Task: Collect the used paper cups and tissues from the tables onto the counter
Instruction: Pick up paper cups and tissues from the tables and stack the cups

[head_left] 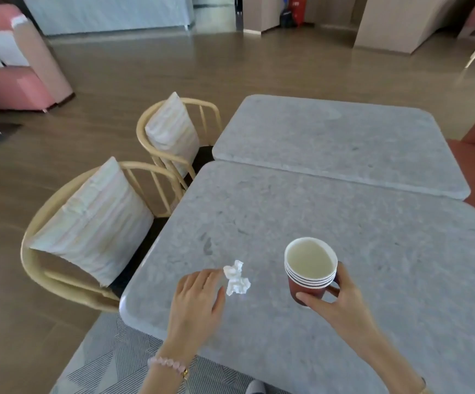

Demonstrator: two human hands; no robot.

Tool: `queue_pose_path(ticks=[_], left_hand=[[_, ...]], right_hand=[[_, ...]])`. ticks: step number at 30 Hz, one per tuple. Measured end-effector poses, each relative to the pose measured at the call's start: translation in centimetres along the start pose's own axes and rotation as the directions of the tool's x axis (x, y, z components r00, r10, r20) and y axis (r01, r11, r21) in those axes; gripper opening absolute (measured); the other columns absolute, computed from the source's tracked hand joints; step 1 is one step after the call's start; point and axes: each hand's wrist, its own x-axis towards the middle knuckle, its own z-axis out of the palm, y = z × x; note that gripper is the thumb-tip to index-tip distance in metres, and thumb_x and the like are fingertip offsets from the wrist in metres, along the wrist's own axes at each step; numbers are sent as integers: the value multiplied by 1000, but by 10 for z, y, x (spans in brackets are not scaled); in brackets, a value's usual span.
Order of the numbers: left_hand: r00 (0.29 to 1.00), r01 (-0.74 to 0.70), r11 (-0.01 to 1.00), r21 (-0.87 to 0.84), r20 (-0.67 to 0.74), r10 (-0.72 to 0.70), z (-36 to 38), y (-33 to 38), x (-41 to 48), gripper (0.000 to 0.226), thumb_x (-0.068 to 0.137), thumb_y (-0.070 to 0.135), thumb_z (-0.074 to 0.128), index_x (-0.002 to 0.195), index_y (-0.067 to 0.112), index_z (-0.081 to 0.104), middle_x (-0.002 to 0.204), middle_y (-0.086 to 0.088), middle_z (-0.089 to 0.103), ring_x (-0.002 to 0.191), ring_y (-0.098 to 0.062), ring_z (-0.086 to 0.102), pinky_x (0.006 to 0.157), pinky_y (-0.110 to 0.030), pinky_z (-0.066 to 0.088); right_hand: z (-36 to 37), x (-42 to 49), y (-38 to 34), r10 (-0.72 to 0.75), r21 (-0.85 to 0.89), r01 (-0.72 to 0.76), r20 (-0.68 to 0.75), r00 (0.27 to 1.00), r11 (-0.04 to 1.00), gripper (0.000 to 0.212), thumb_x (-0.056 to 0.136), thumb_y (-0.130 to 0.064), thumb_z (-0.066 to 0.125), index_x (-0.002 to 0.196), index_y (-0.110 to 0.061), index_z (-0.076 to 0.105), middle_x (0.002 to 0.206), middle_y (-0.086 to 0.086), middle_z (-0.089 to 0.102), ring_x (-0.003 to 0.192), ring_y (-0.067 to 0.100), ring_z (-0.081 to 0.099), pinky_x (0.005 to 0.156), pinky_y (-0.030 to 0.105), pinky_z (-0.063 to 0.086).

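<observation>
Curling round the lower wall of a stack of red paper cups (pixel 310 268), the right hand (pixel 336 297) grips it upright over the near grey table (pixel 287 209). Left of those fingers, the left hand (pixel 196 297) reaches flat, fingers loosely straight, tips touching a crumpled white tissue (pixel 237 278) lying on the tabletop. Beyond both hands stands a second table (pixel 344 143); farther left, two wooden chairs (pixel 68 200) hold striped cushions.
</observation>
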Motion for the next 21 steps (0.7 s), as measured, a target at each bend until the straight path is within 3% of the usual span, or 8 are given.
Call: queue_pose_path(ticks=[5,8,10,13,17,21], left_hand=[[999,-29,999,-24,23,30,17,-25,7,17,82,19,52,96,19,61,91,7,65,81,-16,63,75,-32,50],[996,-39,999,-37,78,42,33,-28,13,24,81,25,46,97,18,62,92,8,65,82,-17,62,75,-32,50],[993,-32,999,-43,114,36,47,-32,16,25,78,25,58,100,18,63,96,7,66,86,-17,63,75,-32,51],[975,26,995,-97,221,-4,67,-35,20,56,65,29,82,114,20,56,109,6,63,95,-16,61,78,-31,49],[944,56,989,-135,330,-9,87,-37,27,66,68,37,73,127,23,45,125,5,55,109,-19,55,87,-31,42],[941,39,985,-166,337,20,99,-37,31,60,71,32,72,126,20,50,127,7,53,112,-19,54,91,-34,41]], right_hand=[[20,9,-1,28,-31,-28,-20,999,999,64,64,-4,83,101,-44,48,105,-17,63,94,-4,61,78,21,47],[26,14,-2,31,-61,-32,-17,999,998,64,65,-5,82,100,-45,47,103,-20,63,89,-15,59,74,9,46],[28,17,-3,40,-67,-41,-13,999,997,63,65,-7,82,99,-46,46,104,-21,62,89,-18,57,71,10,45],[29,21,-1,65,-70,-66,-21,998,995,64,65,-7,83,101,-46,47,105,-20,63,91,-16,58,75,17,45],[29,23,2,83,-76,-84,-24,996,994,66,65,-9,83,104,-48,46,108,-18,62,95,-7,60,78,18,46],[28,22,4,88,-72,-90,-28,996,993,67,65,-10,83,105,-48,45,107,-20,61,94,-15,57,72,11,44]])
